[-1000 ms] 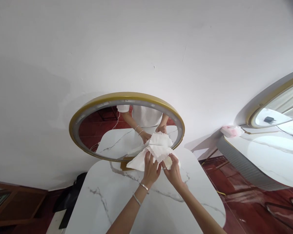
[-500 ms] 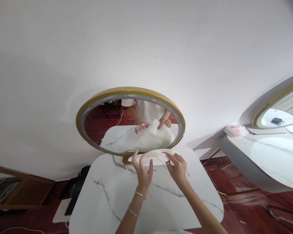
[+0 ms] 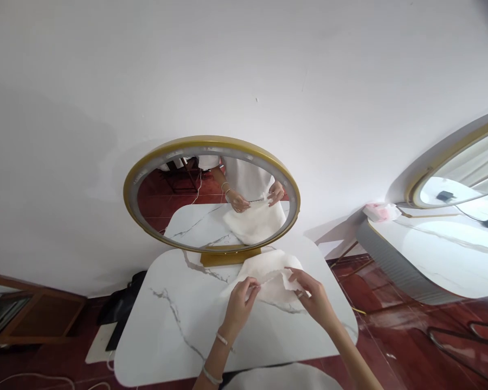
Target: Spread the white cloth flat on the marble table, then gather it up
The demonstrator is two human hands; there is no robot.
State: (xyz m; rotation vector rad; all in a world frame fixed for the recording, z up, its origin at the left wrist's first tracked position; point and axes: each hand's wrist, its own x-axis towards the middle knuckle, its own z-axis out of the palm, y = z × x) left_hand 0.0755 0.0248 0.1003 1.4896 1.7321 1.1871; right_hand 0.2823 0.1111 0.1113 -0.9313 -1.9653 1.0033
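Observation:
A thin, soft white sheet (image 3: 274, 265), which could be cloth, tissue or a bag, hangs over the marble-patterned table (image 3: 179, 346) in front of the mirror. My left hand (image 3: 242, 303) pinches its near left edge between thumb and fingers. At the right side, my right hand (image 3: 313, 295) grips a bunched part of the same edge and wears a ring. Two light bracelets circle my left wrist. Both hands and the white sheet also show in the oval mirror (image 3: 211, 141).
The mirror has a gold frame and stands on a gold base (image 3: 213, 259). To the right is a second white table (image 3: 451, 244) with another mirror (image 3: 415, 189) and a pink-and-white packet (image 3: 382, 212). A wooden cabinet (image 3: 44, 319) and a black bag-like object (image 3: 124, 303) are at left.
Both hands have drawn toward me, bringing the white sheet's edge away from the mirror base. The left fingers, spread earlier, are now pinched on the edge. The view has shifted slightly.

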